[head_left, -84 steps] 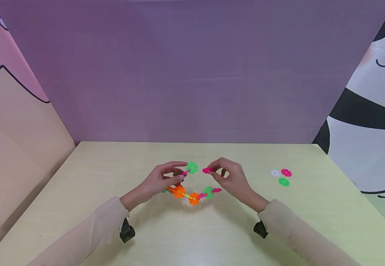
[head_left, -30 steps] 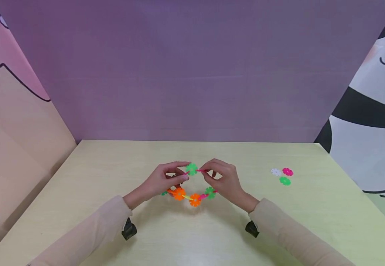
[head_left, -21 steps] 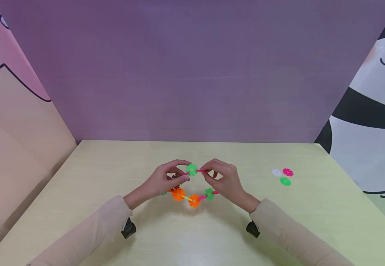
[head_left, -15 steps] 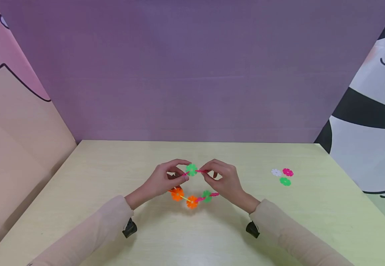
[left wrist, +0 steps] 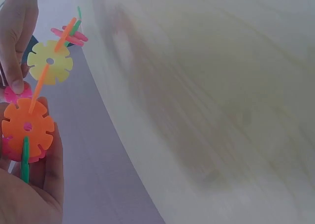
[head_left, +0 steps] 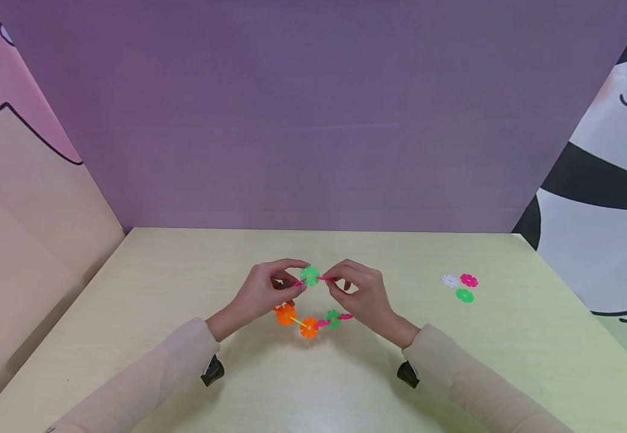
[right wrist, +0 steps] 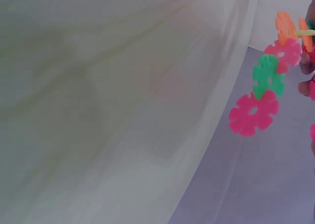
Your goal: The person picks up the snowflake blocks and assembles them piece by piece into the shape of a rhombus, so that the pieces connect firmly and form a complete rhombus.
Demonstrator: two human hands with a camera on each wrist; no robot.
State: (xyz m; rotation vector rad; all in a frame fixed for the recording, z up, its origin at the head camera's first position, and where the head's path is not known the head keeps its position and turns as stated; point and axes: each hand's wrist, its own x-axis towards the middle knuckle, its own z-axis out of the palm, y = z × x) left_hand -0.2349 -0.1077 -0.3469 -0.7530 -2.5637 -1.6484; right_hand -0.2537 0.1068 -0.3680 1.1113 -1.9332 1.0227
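Observation:
My left hand (head_left: 262, 291) pinches one end of a chain of slotted plastic snowflake discs, by a pink disc (head_left: 298, 282) that bears a green disc (head_left: 310, 276). Between thumb and finger my right hand (head_left: 364, 294) pinches another pink disc (head_left: 321, 278) edge-on; it meets the green disc's right side. How deep the slots sit is too small to tell. Below the hands hangs the rest of the chain, with an orange disc (head_left: 309, 328) and a green disc (head_left: 333, 319). In the left wrist view a yellow disc (left wrist: 50, 61) shows; a pink disc (right wrist: 254, 113) ends the chain in the right wrist view.
On the table (head_left: 508, 361) to the right lie three loose discs: a white disc (head_left: 450, 281), a pink disc (head_left: 469, 280) and a green disc (head_left: 464, 295). A purple backdrop (head_left: 313, 120) stands behind the table's far edge.
My right hand has moved left, bringing its pink disc from apart to against the green disc. The hanging chain has since swung slightly left. My left hand has barely moved.

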